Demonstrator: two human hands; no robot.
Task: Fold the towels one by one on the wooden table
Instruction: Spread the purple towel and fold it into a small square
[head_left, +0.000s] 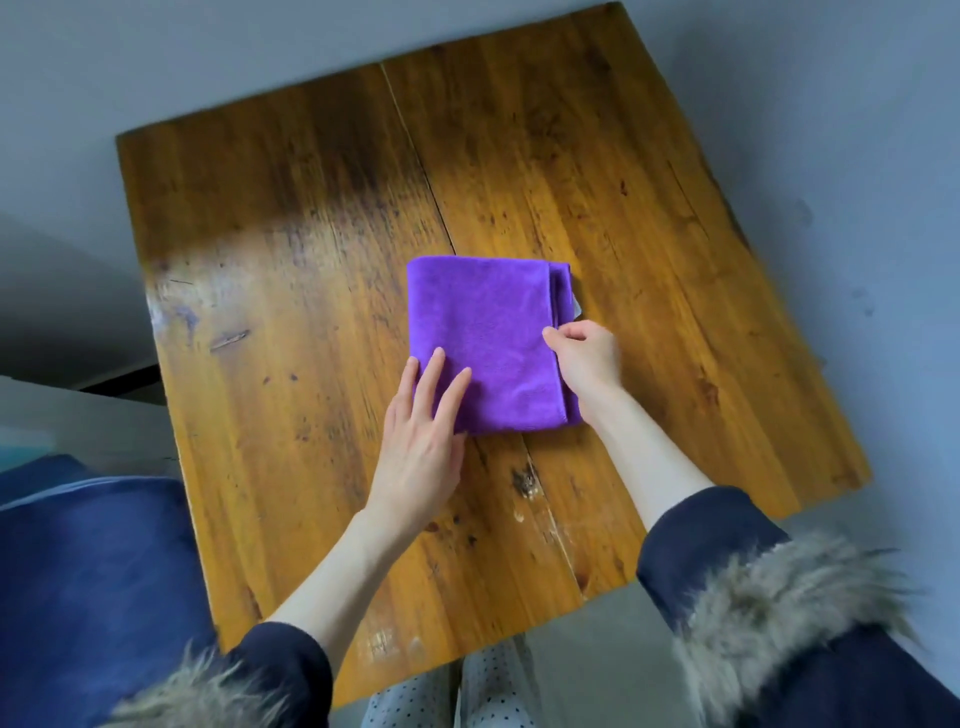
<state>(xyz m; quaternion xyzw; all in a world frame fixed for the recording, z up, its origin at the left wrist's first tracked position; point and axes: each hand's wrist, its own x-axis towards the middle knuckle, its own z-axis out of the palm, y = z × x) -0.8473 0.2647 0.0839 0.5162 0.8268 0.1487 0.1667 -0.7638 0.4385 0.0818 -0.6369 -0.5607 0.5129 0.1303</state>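
My left hand (423, 434) nearest: fingers straight, flat on near-left corner of folded purple microfibre towel (485, 340). My right hand (584, 356) just beyond: fingers curled, pinching towel's right edge where layers stack. Towel lies mid wooden plank surface (291, 234), between both hands, long axis running away from me. Judgement: fold nearly finished; next move turns on that right edge, right hand nearer.

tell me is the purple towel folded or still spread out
Folded. The purple towel lies as a compact rectangle on the wooden table, with stacked layers showing along its right edge, where the right hand pinches it.
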